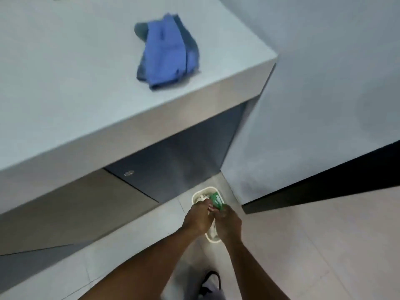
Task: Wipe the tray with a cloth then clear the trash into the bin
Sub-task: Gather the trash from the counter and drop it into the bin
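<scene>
Topping pale counter, seemingly crumpled cloth

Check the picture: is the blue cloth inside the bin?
No, the blue cloth lies crumpled on the countertop, above the bin.

Both hands are low over a small white bin that stands on the tiled floor. The left hand and the right hand are close together, holding green trash above the bin. A crumpled blue cloth lies on the grey desk.
</scene>
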`<state>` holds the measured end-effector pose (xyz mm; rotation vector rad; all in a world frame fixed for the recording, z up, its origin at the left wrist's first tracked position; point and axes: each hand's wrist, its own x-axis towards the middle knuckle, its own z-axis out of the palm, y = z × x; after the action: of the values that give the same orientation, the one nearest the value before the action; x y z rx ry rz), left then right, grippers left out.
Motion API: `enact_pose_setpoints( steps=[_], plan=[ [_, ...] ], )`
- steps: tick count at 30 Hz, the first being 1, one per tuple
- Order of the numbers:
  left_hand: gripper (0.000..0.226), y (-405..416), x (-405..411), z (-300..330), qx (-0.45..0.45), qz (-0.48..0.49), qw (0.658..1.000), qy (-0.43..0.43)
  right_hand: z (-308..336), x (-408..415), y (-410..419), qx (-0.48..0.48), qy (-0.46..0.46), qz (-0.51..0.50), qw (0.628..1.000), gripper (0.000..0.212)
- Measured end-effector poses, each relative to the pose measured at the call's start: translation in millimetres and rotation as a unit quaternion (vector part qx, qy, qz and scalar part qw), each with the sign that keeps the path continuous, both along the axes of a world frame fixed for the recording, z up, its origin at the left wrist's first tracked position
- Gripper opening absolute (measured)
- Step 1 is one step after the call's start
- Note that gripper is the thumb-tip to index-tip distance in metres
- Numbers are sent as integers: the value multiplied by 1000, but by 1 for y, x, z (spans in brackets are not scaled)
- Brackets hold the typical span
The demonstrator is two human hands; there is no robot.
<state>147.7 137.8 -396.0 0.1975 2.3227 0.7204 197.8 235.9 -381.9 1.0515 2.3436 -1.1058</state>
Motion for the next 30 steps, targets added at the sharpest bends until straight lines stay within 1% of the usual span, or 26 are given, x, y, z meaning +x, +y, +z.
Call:
enact_pose_setpoints(
  steps=[2,5,7,8,10,11,13,15,17,20,23,26,30],
  plan=[
    [38,3,-19,69,17,24,999,22,69,-21,4,-16,37,6,999,32],
    [30,4,-48,173,32,13,996,86,169,-48,9,-18,111,28,993,29],
    [25,2,-63,242,60,-2,989,134,232,-65,9,12,150,48,987,25],
    [25,1,-70,277,73,-12,984,160,263,-73,8,41,168,56,983,23],
    [25,-2,-84,340,93,-29,971,220,321,-93,6,101,215,72,969,21],
    [23,-6,-93,369,100,-19,962,252,349,-104,3,115,244,82,959,22],
    [21,-20,-113,419,114,13,945,308,396,-130,-6,122,298,108,941,26],
    [26,-42,-133,454,114,23,932,343,431,-155,-20,130,336,140,922,29],
    [31,-72,-149,478,90,52,927,361,452,-178,-41,127,355,163,912,29],
    [32,-125,-167,493,81,107,914,382,465,-202,-84,89,367,190,906,33],
    [32,-186,-174,491,79,138,910,384,461,-214,-134,50,359,194,912,34],
    [34,-252,-184,484,53,144,912,381,450,-223,-180,48,338,225,913,33],
    [35,-327,-198,490,31,180,902,392,455,-241,-228,54,335,251,906,31]
  ],
)
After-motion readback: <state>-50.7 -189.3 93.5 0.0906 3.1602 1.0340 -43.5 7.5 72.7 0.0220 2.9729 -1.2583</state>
